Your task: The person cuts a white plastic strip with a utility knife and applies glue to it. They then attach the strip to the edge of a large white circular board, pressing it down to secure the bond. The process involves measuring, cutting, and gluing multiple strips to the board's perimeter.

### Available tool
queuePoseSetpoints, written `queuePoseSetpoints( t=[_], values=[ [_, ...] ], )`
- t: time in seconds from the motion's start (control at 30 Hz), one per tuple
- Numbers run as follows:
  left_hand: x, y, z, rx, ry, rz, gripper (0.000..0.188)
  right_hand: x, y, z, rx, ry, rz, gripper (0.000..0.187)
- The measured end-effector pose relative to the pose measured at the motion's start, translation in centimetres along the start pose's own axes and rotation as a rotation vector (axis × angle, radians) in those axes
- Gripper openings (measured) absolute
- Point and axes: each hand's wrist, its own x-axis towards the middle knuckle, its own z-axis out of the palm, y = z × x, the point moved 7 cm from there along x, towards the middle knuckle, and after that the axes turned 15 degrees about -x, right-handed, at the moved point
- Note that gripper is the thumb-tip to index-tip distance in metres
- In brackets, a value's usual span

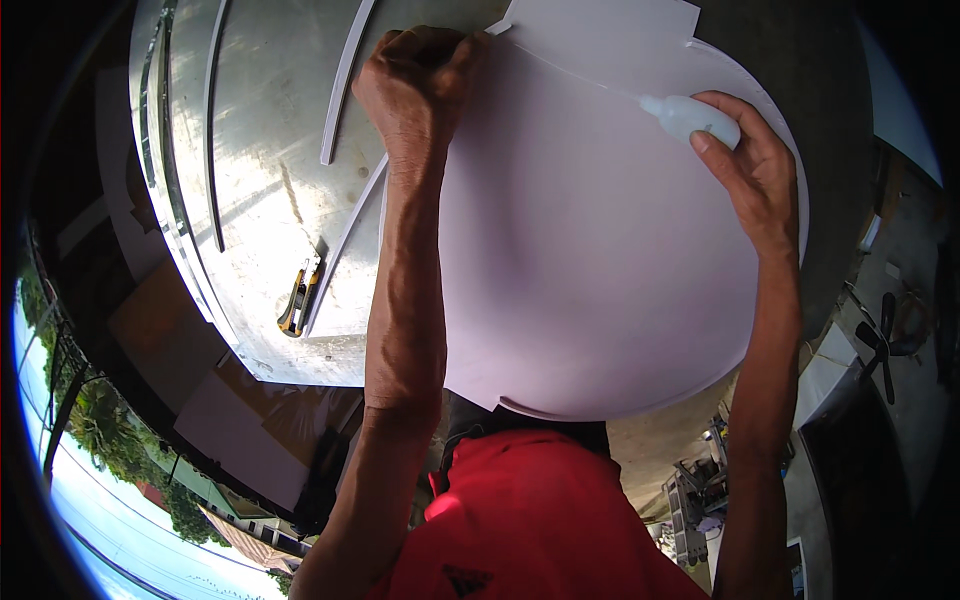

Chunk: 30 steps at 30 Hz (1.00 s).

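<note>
My left hand (pixel 425 85) is closed at the far left edge of a large white panel (pixel 590 250) with rounded sides. Its fingers pinch a thin white strip (pixel 499 27), of which only a short end shows beyond them. Over the panel's right part, my right hand (pixel 755 165) is wrapped round a small whitish squeeze bottle (pixel 698 119), tipped on its side with the nozzle pointing left. A fine pale line runs across the panel between the nozzle and the strip's end. Along the panel's far right edge stands a narrow white rim.
Under the panel's left side is a shiny metal table (pixel 270 130). A yellow-and-black utility knife (pixel 298 298) lies on it, near a long white strip (pixel 347 80) and several others. At the far right is a dark fan-like blade (pixel 885 345).
</note>
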Motion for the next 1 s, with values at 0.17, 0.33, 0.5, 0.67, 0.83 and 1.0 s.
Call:
queuePoseSetpoints(
  t=[0.17,0.33,0.5,0.67,0.83,1.0],
  values=[
    [0.0,-0.1,0.1,0.005,-0.014,0.024,0.026,1.4,-0.5,0.9,-0.017,-0.028,0.016,0.039],
    [0.1,0.2,0.0,0.035,-0.022,-0.013,0.026,1.9,-0.6,1.3,-0.022,-0.053,0.055,0.04],
    [0.0,-0.1,0.1,0.017,-0.006,0.034,0.026,1.9,-0.7,1.1,-0.005,-0.035,0.102,0.042],
    [0.0,0.0,0.1,-0.014,-0.011,0.036,0.026,2.1,-0.6,0.8,0.002,-0.007,0.134,0.046],
    [0.0,-0.1,0.1,-0.011,-0.011,0.028,0.027,2.1,-0.9,0.7,0.047,0.045,0.128,0.05],
    [-0.1,-0.5,0.1,-0.011,-0.011,0.025,0.029,2.1,-0.9,0.6,0.052,0.063,0.131,0.051]
  ],
)
